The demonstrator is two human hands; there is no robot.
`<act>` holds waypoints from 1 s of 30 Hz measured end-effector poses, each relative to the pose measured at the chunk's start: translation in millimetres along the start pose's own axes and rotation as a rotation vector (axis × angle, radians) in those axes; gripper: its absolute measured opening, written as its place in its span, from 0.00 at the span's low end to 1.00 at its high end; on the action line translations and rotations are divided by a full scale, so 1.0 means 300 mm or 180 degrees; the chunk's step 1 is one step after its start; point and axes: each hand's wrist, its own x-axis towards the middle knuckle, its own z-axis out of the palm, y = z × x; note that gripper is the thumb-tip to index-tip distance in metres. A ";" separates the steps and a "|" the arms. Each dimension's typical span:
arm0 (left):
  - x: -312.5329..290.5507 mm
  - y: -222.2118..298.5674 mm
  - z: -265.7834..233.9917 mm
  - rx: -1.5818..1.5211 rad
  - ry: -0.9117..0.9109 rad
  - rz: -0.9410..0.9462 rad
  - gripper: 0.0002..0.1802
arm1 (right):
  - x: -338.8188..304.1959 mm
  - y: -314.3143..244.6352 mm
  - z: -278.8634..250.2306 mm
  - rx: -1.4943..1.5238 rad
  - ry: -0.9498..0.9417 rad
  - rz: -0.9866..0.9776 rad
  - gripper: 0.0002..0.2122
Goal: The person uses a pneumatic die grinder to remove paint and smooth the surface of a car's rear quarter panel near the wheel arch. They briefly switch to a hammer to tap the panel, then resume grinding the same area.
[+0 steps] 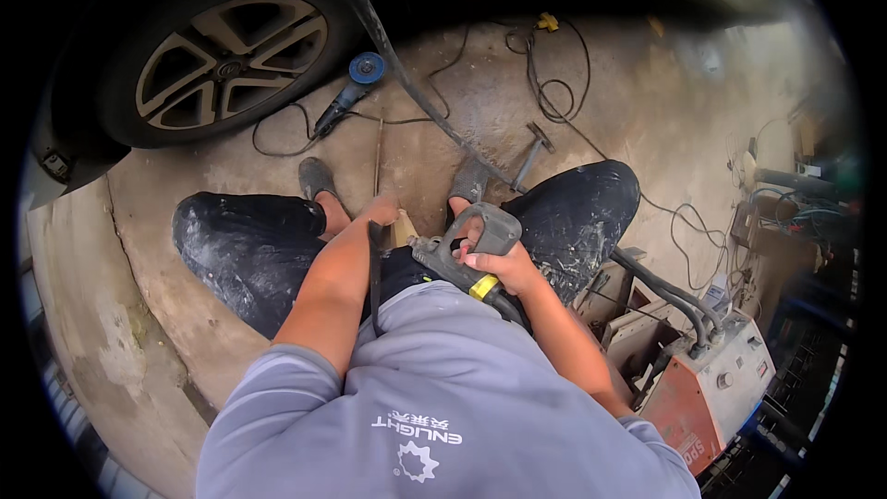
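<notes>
My right hand [499, 263] is closed around the looped handle of a dark grey welding gun [453, 263], held low in front of my belly. A yellow band [483, 287] circles its body. The gun's front end points left, toward my left hand [382, 211]. That hand is small and blurred between my knees, its fingers mostly hidden. Right beside it is a pale tan piece [404, 228], whose kind I cannot make out. A narrow black strip [374, 273] hangs along the inner side of my left forearm.
A car wheel [231, 65] stands at the far left. Near it lies a blue angle grinder [349, 92] with its cord. A long dark bar [397, 65] slants across, and a hammer-like tool [532, 155] lies by my right knee. A red-grey machine [711, 388] with thick cables [665, 291] stands right.
</notes>
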 end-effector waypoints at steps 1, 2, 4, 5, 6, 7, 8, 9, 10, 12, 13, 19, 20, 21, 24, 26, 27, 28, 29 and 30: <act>0.020 -0.010 0.033 0.0056 -0.0027 -0.0016 0.17 | 0.009 -0.008 -0.011 -0.0057 0.0077 0.0058 0.31; 0.029 -0.002 0.044 0.0125 -0.0067 -0.0044 0.17 | 0.014 -0.025 -0.004 -0.0140 0.0191 0.0063 0.28; 0.001 0.054 -0.032 -0.0587 -0.0056 -0.0640 0.19 | 0.018 -0.061 0.023 -0.0372 0.0373 0.0072 0.22; -0.015 0.063 -0.063 -0.0939 -0.0061 -0.0977 0.19 | 0.027 -0.051 -0.009 -0.0472 0.0308 0.0197 0.27; -0.006 0.042 -0.024 -0.1088 0.0040 -0.1277 0.20 | 0.042 -0.079 0.010 -0.0566 0.0350 0.0255 0.25; 0.007 0.006 0.056 -0.1235 0.0117 -0.1585 0.21 | 0.058 -0.083 0.006 -0.0530 0.0357 0.0329 0.24; 0.017 -0.014 0.113 -0.1373 0.0199 -0.1893 0.23 | 0.075 -0.080 -0.005 -0.0498 0.0363 0.0391 0.24; 0.026 0.007 0.117 -0.1725 0.0257 -0.2274 0.24 | 0.092 -0.079 -0.017 -0.0521 0.0366 0.0482 0.24; 0.023 0.042 0.079 -0.2079 0.0314 -0.2635 0.25 | 0.104 -0.084 -0.028 -0.0557 0.0382 0.0558 0.24; 0.016 0.064 -0.011 -0.2374 0.0338 -0.2929 0.26 | 0.132 -0.088 -0.038 -0.0633 0.0353 0.0699 0.24; 0.018 0.059 -0.022 -0.2356 0.0319 -0.2893 0.26 | 0.140 -0.084 -0.035 -0.0637 0.0467 0.0718 0.24; 0.140 -0.009 0.132 -0.2207 0.0481 -0.2874 0.26 | 0.158 -0.092 -0.018 -0.0767 0.0631 0.0844 0.27; 0.156 -0.023 0.157 -0.2295 0.0464 -0.2936 0.24 | 0.160 -0.094 -0.005 -0.0735 0.0636 0.0866 0.27; 0.176 -0.037 0.173 -0.2399 0.0466 -0.2998 0.23 | 0.166 -0.101 0.002 -0.0724 0.0630 0.0883 0.27; 0.142 -0.039 0.119 -0.2179 0.0470 -0.2650 0.16 | 0.169 -0.118 -0.002 -0.0892 0.0291 0.0769 0.23; 0.086 -0.045 0.052 -0.1933 0.0299 -0.2225 0.18 | 0.155 -0.137 0.002 -0.1094 0.0063 0.0786 0.25; 0.060 -0.055 0.042 -0.1957 0.0216 -0.2193 0.22 | 0.156 -0.162 0.004 -0.1428 -0.0253 0.0842 0.28; 0.039 -0.056 -0.014 -0.1947 0.0069 -0.2008 0.24 | 0.158 -0.174 0.005 -0.1748 -0.0544 0.0857 0.30; 0.004 -0.054 -0.085 -0.1880 -0.0103 -0.1810 0.26 | 0.152 -0.164 -0.003 -0.1938 -0.0757 0.0731 0.33; -0.018 -0.064 -0.083 -0.2011 -0.0114 -0.1825 0.27 | 0.155 -0.172 0.010 -0.1924 -0.0891 0.0820 0.34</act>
